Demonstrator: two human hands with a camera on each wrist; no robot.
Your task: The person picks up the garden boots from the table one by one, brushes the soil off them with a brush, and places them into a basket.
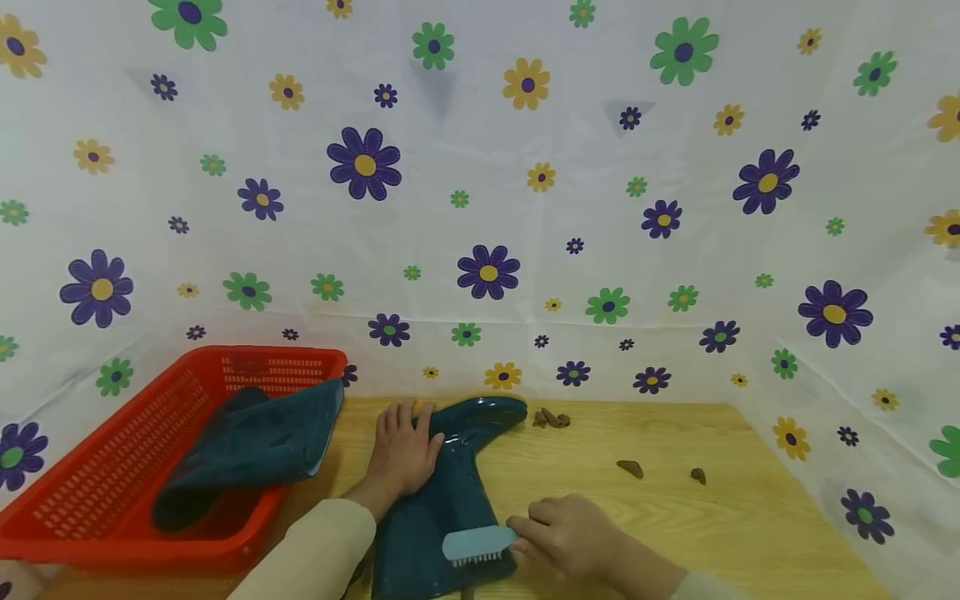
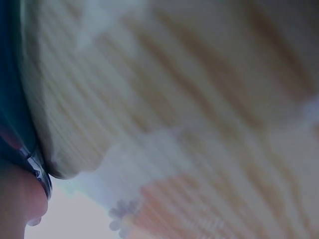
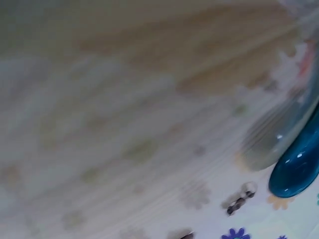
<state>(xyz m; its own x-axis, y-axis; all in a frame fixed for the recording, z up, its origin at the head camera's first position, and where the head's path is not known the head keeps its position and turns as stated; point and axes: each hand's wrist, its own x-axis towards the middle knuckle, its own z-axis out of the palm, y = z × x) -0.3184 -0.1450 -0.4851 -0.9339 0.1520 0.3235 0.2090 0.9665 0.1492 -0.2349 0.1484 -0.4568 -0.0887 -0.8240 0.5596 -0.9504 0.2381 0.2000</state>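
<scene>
A dark teal rubber boot lies on its side on the wooden table, its toe to the back right and its shaft toward me. My left hand holds it at the heel end, thumb along the boot. In the left wrist view a fingertip shows beside the boot's edge. My right hand grips the handle of a light blue brush. The brush is over the shaft near its opening, bristles toward me; I cannot tell whether they touch. The right wrist view shows the boot's glossy toe.
On the left stands a red plastic basket with another teal boot inside. Small brown clumps lie on the table: one group by the toe, single pieces farther right. Flower-patterned white cloth rises behind and at the sides.
</scene>
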